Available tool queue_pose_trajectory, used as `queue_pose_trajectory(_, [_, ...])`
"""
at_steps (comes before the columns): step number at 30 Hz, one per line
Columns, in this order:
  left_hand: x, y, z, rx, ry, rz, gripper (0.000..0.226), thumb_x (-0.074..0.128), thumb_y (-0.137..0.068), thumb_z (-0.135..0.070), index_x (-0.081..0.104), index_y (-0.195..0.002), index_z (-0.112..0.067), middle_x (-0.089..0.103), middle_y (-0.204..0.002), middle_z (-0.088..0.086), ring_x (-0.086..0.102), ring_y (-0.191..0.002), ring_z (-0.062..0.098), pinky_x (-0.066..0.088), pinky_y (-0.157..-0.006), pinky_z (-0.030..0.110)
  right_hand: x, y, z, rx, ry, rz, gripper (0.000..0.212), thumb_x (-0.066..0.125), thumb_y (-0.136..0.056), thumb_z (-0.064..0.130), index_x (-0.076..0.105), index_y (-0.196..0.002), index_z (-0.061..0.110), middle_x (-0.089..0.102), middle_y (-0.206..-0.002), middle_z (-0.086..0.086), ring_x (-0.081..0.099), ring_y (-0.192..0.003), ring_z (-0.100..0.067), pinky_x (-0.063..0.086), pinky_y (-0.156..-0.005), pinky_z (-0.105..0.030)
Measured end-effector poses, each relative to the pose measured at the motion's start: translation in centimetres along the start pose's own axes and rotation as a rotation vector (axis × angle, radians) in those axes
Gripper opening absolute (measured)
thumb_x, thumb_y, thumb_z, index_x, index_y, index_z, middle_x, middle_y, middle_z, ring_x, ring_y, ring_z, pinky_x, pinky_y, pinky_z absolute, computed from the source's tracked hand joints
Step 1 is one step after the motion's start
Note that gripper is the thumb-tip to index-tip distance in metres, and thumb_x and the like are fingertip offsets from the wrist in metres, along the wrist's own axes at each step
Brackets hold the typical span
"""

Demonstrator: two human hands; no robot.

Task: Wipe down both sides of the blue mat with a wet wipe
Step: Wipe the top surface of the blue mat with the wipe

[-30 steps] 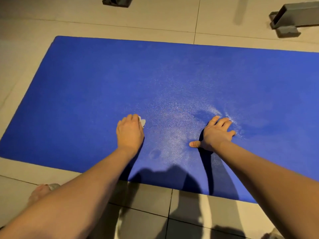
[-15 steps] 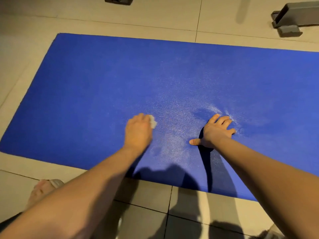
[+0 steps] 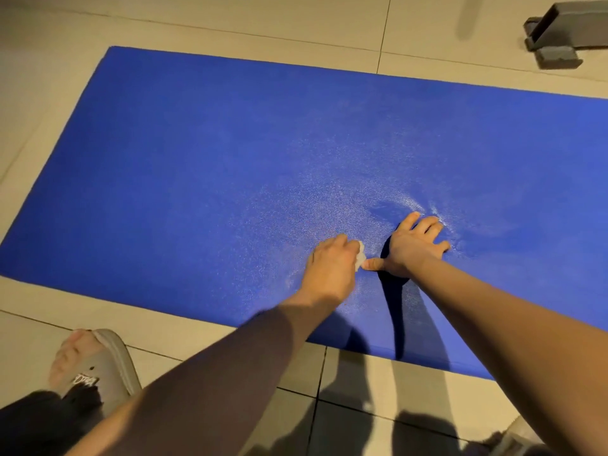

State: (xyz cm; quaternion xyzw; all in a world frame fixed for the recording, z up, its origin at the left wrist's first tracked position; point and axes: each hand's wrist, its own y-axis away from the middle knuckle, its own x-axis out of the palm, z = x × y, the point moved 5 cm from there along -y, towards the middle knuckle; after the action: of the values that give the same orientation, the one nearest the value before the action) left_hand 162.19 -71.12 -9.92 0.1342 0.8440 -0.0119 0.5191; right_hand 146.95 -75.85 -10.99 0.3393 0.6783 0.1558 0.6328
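**Entry, head view only.**

OPERATOR: What is holding what?

NOTES: Your left hand (image 3: 329, 268) has its fingers curled over the wet wipe (image 3: 360, 255), a small white wad pressed onto the blue mat (image 3: 197, 153). Only the wipe's edge shows past your knuckles. Your right hand (image 3: 415, 248) grips nothing. It lies palm down on the mat just beside the wipe, with the fingers spread and the thumb out. The thumb tip and the wipe are touching or very nearly so; I cannot tell which.

OPERATOR: Why the flat hand?

NOTES: My judgement is that it pins the mat so your wiping stroke does not drag or ruck it, and that it takes some of your weight as you lean in. The mat dimples around your fingertips, so it is probably soft foam. It should give under pressure rather than slide.

OPERATOR: And the surface and room?

NOTES: The mat lies flat, one face up, on a pale tiled floor (image 3: 230, 24). A lighter, speckled sheen spreads around your hands mid-mat, which is probably dampness or glare. The left end looks darker and is probably unwiped. The underside is not visible, so I judge that face is yet to be done. Your foot in a grey sandal (image 3: 112, 360) rests on the tile off the near edge. A grey object (image 3: 566, 31) sits at the top right, well apart from the mat. The light is dim, and your arms cast shadows over the near edge.
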Motion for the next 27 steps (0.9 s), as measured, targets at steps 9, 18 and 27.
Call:
queue_pose_trajectory(9, [-5.8, 4.7, 13.9, -0.449, -0.052, -0.296, 0.013, 0.051, -0.098, -0.016, 0.059, -0.099, -0.006, 0.058, -0.098, 0.017, 0.057, -0.085, 0.04, 0.045, -0.072, 0.046, -0.4, 0.1, 0.3, 0.028, -0.016, 0.041, 0.166, 0.075, -0.046, 0.086, -0.017, -0.155, 0.0, -0.009, -0.161, -0.032, -0.003, -0.15, -0.048, 0.024, -0.112, -0.067])
queue_pose_trajectory(18, [-1.2, 3.3, 5.4, -0.363, 0.081, -0.276, 0.018, 0.049, -0.099, -0.014, 0.064, -0.101, -0.004, 0.06, -0.095, 0.018, 0.058, -0.083, 0.039, 0.047, -0.076, 0.046, -0.5, 0.1, 0.6, 0.037, -0.007, 0.045, 0.169, 0.078, -0.043, 0.084, -0.017, -0.154, 0.0, -0.009, -0.159, -0.034, -0.004, -0.149, -0.05, 0.027, -0.109, -0.068])
queue_pose_trajectory(27, [0.4, 4.1, 1.5, 0.056, 0.003, 0.05, 0.012, 0.057, -0.093, -0.012, 0.065, -0.101, -0.01, 0.058, -0.096, 0.014, 0.057, -0.089, 0.038, 0.045, -0.079, 0.044, -0.7, 0.4, 0.4, 0.042, -0.023, 0.048, 0.169, 0.077, -0.043, 0.086, -0.017, -0.155, 0.001, -0.009, -0.161, -0.032, -0.003, -0.15, -0.048, 0.027, -0.11, -0.067])
